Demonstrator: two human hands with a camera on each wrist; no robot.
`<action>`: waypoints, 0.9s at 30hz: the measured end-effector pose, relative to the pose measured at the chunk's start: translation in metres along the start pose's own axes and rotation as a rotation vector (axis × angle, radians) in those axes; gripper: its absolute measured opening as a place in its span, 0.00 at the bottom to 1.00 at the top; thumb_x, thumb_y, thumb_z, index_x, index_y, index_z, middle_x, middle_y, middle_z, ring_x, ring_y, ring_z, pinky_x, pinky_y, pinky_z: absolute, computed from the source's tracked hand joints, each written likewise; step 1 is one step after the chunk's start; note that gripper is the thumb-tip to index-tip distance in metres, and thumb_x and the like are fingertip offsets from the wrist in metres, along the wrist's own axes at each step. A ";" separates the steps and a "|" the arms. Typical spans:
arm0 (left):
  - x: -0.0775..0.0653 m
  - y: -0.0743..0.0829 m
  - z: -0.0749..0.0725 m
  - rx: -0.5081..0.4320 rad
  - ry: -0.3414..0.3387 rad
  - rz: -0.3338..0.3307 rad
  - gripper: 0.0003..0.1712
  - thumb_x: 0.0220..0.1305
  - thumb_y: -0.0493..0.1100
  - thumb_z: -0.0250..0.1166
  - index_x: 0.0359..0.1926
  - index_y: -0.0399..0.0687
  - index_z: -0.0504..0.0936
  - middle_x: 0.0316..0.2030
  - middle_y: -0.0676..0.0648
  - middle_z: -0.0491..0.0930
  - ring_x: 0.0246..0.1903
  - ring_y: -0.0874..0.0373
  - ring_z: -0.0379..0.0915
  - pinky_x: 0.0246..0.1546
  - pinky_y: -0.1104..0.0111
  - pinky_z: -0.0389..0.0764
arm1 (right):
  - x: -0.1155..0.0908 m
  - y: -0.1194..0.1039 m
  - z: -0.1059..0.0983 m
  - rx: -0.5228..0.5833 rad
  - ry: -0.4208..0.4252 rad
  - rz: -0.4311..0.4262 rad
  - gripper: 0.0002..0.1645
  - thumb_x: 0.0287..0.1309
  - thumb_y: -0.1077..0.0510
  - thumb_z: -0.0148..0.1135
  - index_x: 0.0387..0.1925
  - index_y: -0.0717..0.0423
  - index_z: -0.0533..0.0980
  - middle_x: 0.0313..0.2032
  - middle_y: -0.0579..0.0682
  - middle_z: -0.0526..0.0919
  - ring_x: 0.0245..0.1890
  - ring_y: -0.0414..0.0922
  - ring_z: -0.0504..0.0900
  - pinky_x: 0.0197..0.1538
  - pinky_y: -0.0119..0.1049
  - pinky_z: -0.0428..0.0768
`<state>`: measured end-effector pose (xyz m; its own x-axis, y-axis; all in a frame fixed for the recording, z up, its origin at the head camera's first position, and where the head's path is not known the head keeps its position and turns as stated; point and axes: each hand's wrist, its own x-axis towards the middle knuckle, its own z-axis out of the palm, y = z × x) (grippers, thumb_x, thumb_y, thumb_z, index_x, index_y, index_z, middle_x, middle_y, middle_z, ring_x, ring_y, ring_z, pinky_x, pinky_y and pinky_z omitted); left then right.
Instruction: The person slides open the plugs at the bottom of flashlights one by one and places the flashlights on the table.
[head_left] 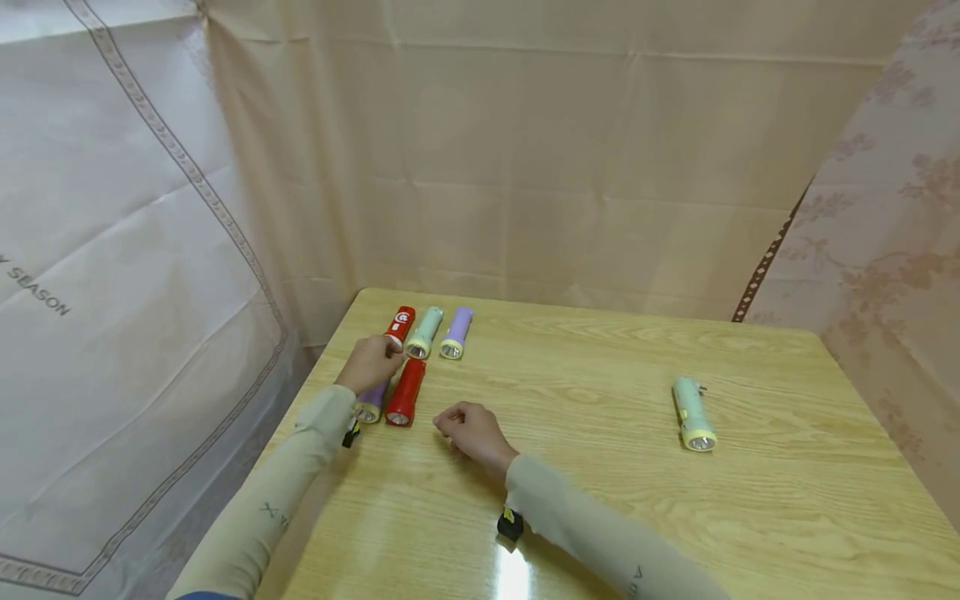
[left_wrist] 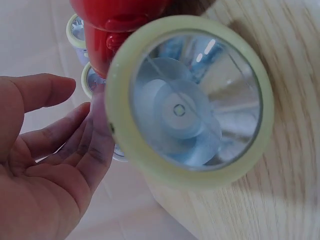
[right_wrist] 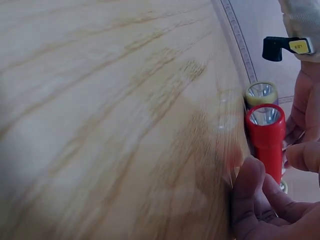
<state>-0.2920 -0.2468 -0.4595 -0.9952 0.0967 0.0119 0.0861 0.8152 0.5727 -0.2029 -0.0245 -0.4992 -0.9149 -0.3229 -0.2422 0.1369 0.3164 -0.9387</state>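
Observation:
My left hand [head_left: 370, 364] is over a purple flashlight [head_left: 369, 408] with a pale yellow head at the table's left side. In the left wrist view its thumb stands apart from the fingers, which lie beside that flashlight's large lens [left_wrist: 185, 105]; the fingers partly hide the body. A red flashlight [head_left: 406, 392] lies just right of it. My right hand [head_left: 474, 433] hovers low or rests near the table, right of the red flashlight, fingers loosely curled around nothing. Behind lie another red flashlight [head_left: 403, 320], a mint one [head_left: 426, 330] and a second purple one [head_left: 457, 332].
A separate mint flashlight [head_left: 692, 412] lies on the right part of the wooden table [head_left: 585, 375]. Cloth curtains [head_left: 525, 150] hang behind the table and on both sides. Each wrist carries a small black strap device [head_left: 510, 525].

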 end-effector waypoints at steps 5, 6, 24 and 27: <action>0.005 0.000 0.000 0.023 -0.025 0.012 0.10 0.64 0.42 0.62 0.37 0.38 0.83 0.27 0.46 0.80 0.23 0.56 0.73 0.23 0.69 0.75 | 0.008 -0.005 0.008 -0.023 0.013 -0.011 0.12 0.62 0.48 0.61 0.38 0.53 0.80 0.29 0.53 0.82 0.20 0.43 0.75 0.20 0.34 0.77; 0.006 0.000 0.001 0.028 -0.037 0.014 0.09 0.64 0.41 0.62 0.36 0.38 0.83 0.26 0.46 0.79 0.22 0.57 0.73 0.22 0.69 0.75 | 0.009 -0.005 0.010 -0.028 0.016 -0.015 0.13 0.62 0.48 0.61 0.38 0.54 0.79 0.28 0.54 0.82 0.19 0.43 0.75 0.20 0.34 0.77; 0.016 0.004 0.012 0.003 -0.183 -0.088 0.11 0.63 0.43 0.64 0.33 0.38 0.85 0.20 0.46 0.80 0.16 0.57 0.78 0.18 0.68 0.80 | 0.022 -0.016 0.035 -0.136 0.076 -0.012 0.18 0.58 0.43 0.64 0.32 0.53 0.80 0.20 0.48 0.79 0.15 0.41 0.74 0.16 0.33 0.72; 0.017 0.007 0.012 -0.001 -0.191 -0.090 0.11 0.63 0.43 0.64 0.32 0.37 0.85 0.19 0.46 0.80 0.15 0.57 0.78 0.17 0.67 0.80 | 0.024 -0.018 0.037 -0.163 0.081 -0.015 0.18 0.58 0.42 0.63 0.30 0.53 0.81 0.18 0.49 0.79 0.13 0.41 0.72 0.14 0.32 0.70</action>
<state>-0.3075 -0.2327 -0.4650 -0.9722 0.1299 -0.1946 -0.0029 0.8249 0.5652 -0.2128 -0.0711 -0.4976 -0.9449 -0.2581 -0.2013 0.0652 0.4544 -0.8884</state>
